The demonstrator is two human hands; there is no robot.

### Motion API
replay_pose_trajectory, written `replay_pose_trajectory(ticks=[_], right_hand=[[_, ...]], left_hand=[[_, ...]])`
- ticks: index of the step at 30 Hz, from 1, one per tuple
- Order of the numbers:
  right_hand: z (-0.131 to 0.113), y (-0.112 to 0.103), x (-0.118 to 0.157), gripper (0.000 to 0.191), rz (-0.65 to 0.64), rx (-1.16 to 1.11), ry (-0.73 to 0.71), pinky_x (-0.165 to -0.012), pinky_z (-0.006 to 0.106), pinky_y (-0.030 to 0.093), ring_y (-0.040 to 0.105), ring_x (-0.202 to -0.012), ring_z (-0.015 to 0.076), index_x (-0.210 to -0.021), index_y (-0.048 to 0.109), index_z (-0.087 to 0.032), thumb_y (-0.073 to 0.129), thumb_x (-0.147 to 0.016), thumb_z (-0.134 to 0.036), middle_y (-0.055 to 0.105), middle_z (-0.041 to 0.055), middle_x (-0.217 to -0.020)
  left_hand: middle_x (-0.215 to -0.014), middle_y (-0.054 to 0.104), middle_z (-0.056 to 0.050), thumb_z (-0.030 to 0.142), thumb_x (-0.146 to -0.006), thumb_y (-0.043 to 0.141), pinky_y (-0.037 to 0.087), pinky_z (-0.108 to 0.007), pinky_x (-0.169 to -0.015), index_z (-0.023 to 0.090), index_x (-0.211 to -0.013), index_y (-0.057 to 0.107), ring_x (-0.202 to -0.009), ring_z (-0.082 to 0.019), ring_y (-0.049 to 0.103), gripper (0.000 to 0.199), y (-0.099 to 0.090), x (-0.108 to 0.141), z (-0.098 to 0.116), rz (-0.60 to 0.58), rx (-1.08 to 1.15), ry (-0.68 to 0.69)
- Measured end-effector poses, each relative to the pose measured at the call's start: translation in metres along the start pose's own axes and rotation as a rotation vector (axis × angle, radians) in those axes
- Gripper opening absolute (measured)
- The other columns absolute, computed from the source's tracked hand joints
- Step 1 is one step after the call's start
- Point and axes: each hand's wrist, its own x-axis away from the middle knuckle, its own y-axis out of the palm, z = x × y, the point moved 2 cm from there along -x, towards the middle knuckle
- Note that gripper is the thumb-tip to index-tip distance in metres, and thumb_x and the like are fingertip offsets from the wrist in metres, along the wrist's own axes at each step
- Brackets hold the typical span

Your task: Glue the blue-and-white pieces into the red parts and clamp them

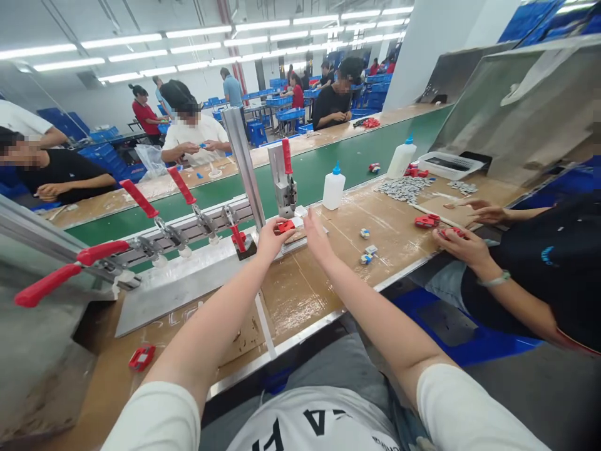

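Note:
My left hand is closed on a small red plastic part, on the work surface just below an upright toggle clamp with a red handle. Close to its right, my right hand has its fingers stretched out, its thumb side facing the part. A small white piece lies between the two hands; whether the right fingers touch it I cannot tell. Behind my right hand stands a white bottle with a blue nozzle cap.
Left of my hands, a metal rail carries several red-handled clamps. Another red part lies front left. Small white-and-blue pieces lie to the right. A co-worker's hands hold a red part at far right. A green conveyor runs behind.

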Motion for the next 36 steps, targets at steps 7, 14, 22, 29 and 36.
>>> replay_pose_trajectory(ticks=[7, 14, 22, 29, 36], right_hand=[[-0.079, 0.013, -0.173, 0.084, -0.130, 0.193, -0.528, -0.127, 0.058, 0.042, 0.062, -0.141, 0.0315, -0.164, 0.041, -0.018, 0.046, -0.103, -0.077, 0.064, 0.0169, -0.152], [-0.104, 0.025, -0.169, 0.048, -0.136, 0.315, -0.535, -0.114, 0.048, 0.054, 0.070, -0.115, 0.0262, -0.130, 0.065, -0.016, 0.052, -0.108, -0.056, 0.074, 0.0135, -0.125], [-0.082, -0.022, -0.066, 0.036, -0.135, 0.218, -0.520, -0.119, 0.045, 0.050, 0.068, -0.131, 0.0276, -0.126, 0.070, -0.025, 0.059, -0.104, -0.052, 0.075, 0.0091, -0.138], [-0.038, -0.027, -0.025, 0.046, -0.105, 0.167, -0.477, -0.130, 0.048, 0.041, 0.056, -0.151, 0.0281, -0.142, 0.068, -0.027, 0.054, -0.106, -0.052, 0.061, 0.0106, -0.160], [0.012, -0.020, -0.016, 0.067, -0.062, 0.435, -0.323, -0.126, 0.057, 0.043, 0.060, -0.146, 0.0347, -0.164, 0.048, -0.018, 0.037, -0.110, -0.055, 0.059, 0.0199, -0.160]], left_hand=[[-0.112, 0.078, -0.010, 0.032, -0.081, 0.089, 0.051, -0.037, -0.093, 0.020, -0.108, 0.073, -0.098, -0.025, 0.071, 0.034, 0.027, -0.052, -0.015, 0.070, -0.392, -0.076], [-0.118, 0.078, -0.013, 0.040, -0.081, 0.088, 0.049, -0.036, -0.092, 0.019, -0.120, 0.072, -0.104, -0.028, 0.070, 0.047, 0.041, -0.072, -0.027, 0.041, -0.470, -0.093], [-0.108, 0.079, -0.012, 0.039, -0.075, 0.090, 0.051, -0.035, -0.088, 0.013, -0.113, 0.075, -0.097, -0.026, 0.070, 0.048, 0.043, -0.086, -0.044, 0.019, -0.378, -0.089], [-0.102, 0.079, -0.009, 0.038, -0.075, 0.089, 0.051, -0.034, -0.086, 0.013, -0.111, 0.077, -0.092, -0.024, 0.070, 0.046, 0.040, -0.083, -0.045, 0.001, -0.354, -0.071], [-0.106, 0.080, -0.013, 0.034, -0.079, 0.090, 0.053, -0.036, -0.088, 0.012, -0.114, 0.078, -0.096, -0.027, 0.072, 0.043, 0.042, -0.082, -0.040, -0.041, -0.390, -0.073]])
